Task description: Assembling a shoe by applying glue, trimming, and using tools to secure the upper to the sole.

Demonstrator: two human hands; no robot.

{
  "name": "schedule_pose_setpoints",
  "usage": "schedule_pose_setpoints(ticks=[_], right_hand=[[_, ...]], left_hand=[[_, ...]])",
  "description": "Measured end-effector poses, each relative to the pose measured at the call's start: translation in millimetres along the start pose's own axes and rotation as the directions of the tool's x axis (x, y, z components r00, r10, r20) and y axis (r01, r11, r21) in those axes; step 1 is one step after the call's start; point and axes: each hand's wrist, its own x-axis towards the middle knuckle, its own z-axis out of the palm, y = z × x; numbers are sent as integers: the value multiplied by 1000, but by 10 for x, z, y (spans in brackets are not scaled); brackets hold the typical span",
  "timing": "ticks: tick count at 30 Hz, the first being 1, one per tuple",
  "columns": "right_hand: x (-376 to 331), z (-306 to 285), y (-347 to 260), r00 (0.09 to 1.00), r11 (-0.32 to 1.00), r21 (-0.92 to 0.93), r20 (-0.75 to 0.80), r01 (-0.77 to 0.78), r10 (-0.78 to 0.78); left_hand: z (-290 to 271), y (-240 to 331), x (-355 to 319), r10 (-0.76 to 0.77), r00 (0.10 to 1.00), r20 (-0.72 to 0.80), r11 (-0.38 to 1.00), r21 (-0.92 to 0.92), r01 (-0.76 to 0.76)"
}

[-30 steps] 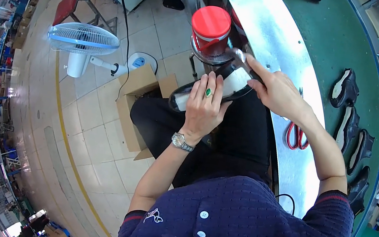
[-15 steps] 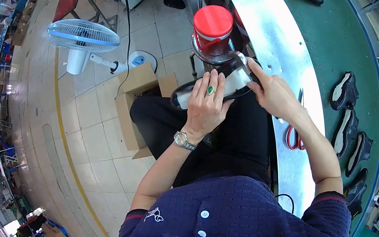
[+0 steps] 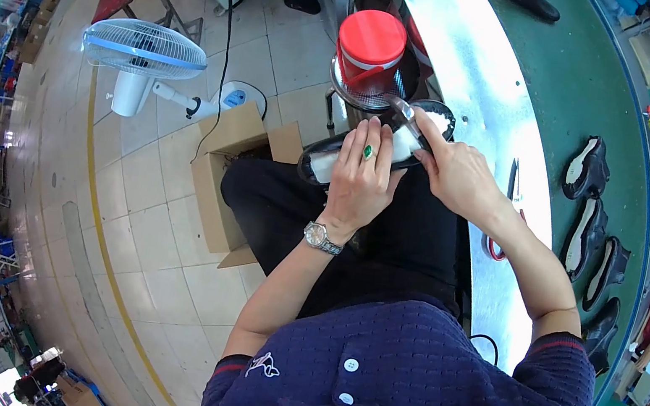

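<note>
Since the earlier frames both hands have shifted a little along the shoe, the right one now lower over its middle and the head view tipped slightly so the red-lidded pot sits nearer the top; going from the left, a white pedestal fan point(image 3: 143, 55) stands on the tiled floor point(image 3: 147, 251) with a yellow line running past it, and an open cardboard box point(image 3: 223, 161) sits just beside the person's black-trousered knee. Next comes the left hand point(image 3: 361, 179), wearing a green-stoned ring and a metal wristwatch point(image 3: 322, 238), fingers flat and closed down over the black shoe point(image 3: 332, 160), which lies across the lap with its white lining showing under the palm and at the far end. Above it stands the red-lidded pot point(image 3: 371, 45) in a dark round holder. The right hand point(image 3: 453, 172) pinches a slim brush point(image 3: 403, 118) between thumb and forefinger, its tip touching the shoe's white inside. Beyond runs a curved shiny metal rail point(image 3: 480, 83), red-handled scissors point(image 3: 495, 245) lying on it near the right forearm, then a green conveyor belt point(image 3: 606, 94) carrying several black shoes point(image 3: 586, 168), and another person's arm in a striped sleeve at the far right edge
</note>
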Motion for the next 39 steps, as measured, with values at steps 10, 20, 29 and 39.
schedule_pose_setpoints(ticks=[10, 20, 29, 39], right_hand=[[-42, 15, -98, 990, 990, -138, 133, -30, 48], [39, -245, -205, 689, 500, 586, 724, -638, 31], [-239, -18, -234, 844, 786, 499, 533, -366, 55], [6, -158, -349, 996, 994, 57, 0, 90, -90]], left_hand=[[-124, -17, 103, -102, 992, 73, 991, -79, 108], [-413, -532, 334, -289, 900, 327, 789, -451, 418], [-347, -199, -24, -114, 967, 227, 983, -117, 143], [-194, -172, -95, 18, 992, 127, 978, 202, -43]])
